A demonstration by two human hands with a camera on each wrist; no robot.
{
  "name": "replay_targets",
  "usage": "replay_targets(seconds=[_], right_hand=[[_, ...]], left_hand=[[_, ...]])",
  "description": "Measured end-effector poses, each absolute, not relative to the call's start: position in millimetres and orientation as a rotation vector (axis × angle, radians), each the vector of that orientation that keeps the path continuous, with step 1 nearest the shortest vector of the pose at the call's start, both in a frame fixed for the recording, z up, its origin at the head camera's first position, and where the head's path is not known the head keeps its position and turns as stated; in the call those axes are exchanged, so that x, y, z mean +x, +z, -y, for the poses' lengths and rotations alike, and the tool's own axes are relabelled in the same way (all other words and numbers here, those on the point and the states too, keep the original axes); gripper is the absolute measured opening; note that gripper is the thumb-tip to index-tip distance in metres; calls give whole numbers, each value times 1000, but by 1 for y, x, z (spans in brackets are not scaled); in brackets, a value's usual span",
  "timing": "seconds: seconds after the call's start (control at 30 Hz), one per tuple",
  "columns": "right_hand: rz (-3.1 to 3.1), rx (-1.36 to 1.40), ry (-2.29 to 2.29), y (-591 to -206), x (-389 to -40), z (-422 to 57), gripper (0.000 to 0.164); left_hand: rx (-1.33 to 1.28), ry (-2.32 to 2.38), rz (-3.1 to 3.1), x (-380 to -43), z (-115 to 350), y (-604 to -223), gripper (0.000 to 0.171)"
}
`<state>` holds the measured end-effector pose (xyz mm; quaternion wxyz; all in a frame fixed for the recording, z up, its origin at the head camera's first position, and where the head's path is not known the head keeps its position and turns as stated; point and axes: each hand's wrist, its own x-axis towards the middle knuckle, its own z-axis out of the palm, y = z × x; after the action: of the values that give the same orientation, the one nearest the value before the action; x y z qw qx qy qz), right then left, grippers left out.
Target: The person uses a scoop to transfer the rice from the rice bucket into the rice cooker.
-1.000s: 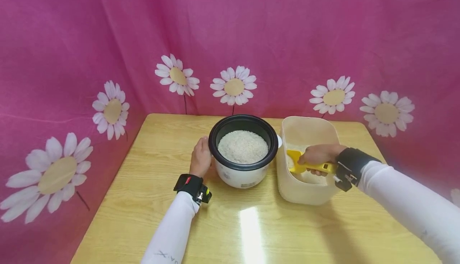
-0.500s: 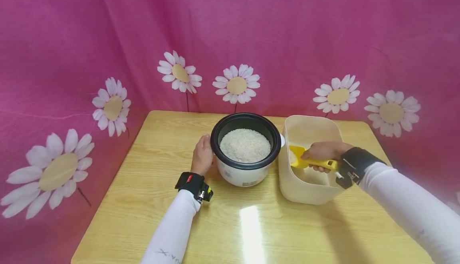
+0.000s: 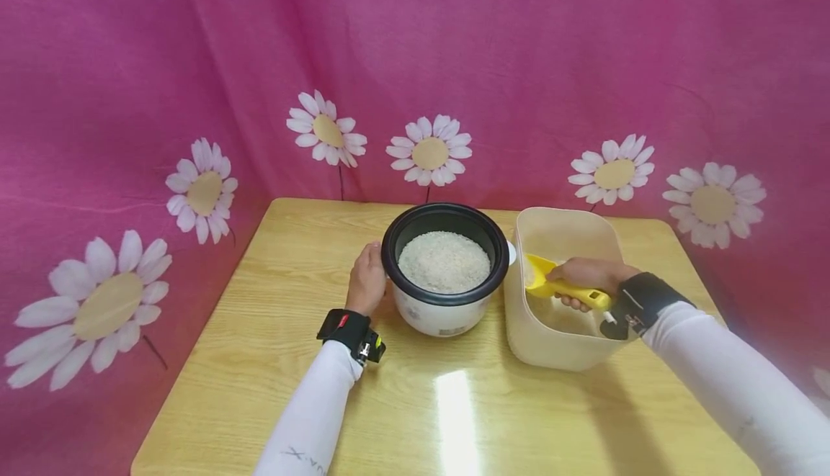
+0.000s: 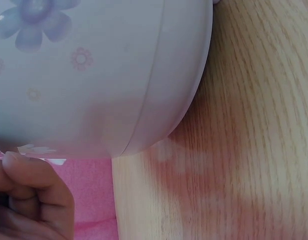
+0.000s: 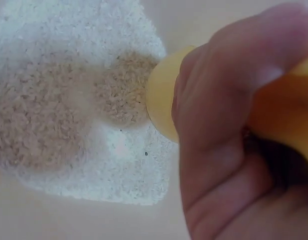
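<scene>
A yellow scoop (image 3: 541,274) is gripped by my right hand (image 3: 586,278), inside the translucent tub (image 3: 560,350) near its left wall. Pale rice shows in the scoop's bowl. In the right wrist view, curled fingers (image 5: 218,115) hide most of the scoop, and loose rice (image 5: 54,100) covers the tub's bottom. To the left stands a white rice cooker (image 3: 444,317) with a black inner pot, heaped rice (image 3: 444,263) in it. At the cooker's left side, my left hand (image 3: 366,281) holds on with bent fingers; its grip is partly hidden.
Cooker and tub stand close together on a wooden table (image 3: 292,260), the cooker's white right handle (image 3: 511,253) almost at the tub's wall. Pink curtain (image 3: 506,65) with printed daisies hangs behind the table and along its left side.
My right hand has shifted the scoop slightly toward the back of the tub, and its handle slants more. The left hand stays at the cooker. The head view has shifted a little.
</scene>
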<state>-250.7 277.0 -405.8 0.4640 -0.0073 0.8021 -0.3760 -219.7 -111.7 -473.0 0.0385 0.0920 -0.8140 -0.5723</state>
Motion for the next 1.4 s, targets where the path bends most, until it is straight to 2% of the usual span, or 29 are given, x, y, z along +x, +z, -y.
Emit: replay_targets(seconds=[0.4, 1.0, 1.4], right_hand=[[-2016, -50, -996, -405, -248, -290, 33], [-2119, -73, -1033, -368, -236, -296, 38], [-2145, -117, -1141, -375, -221, -302, 38]], left_hand=[[297, -1794, 2481, -220, 109, -473, 54], [267, -1745, 2497, -222, 111, -470, 56], [261, -1797, 2496, -219, 111, -472, 58]])
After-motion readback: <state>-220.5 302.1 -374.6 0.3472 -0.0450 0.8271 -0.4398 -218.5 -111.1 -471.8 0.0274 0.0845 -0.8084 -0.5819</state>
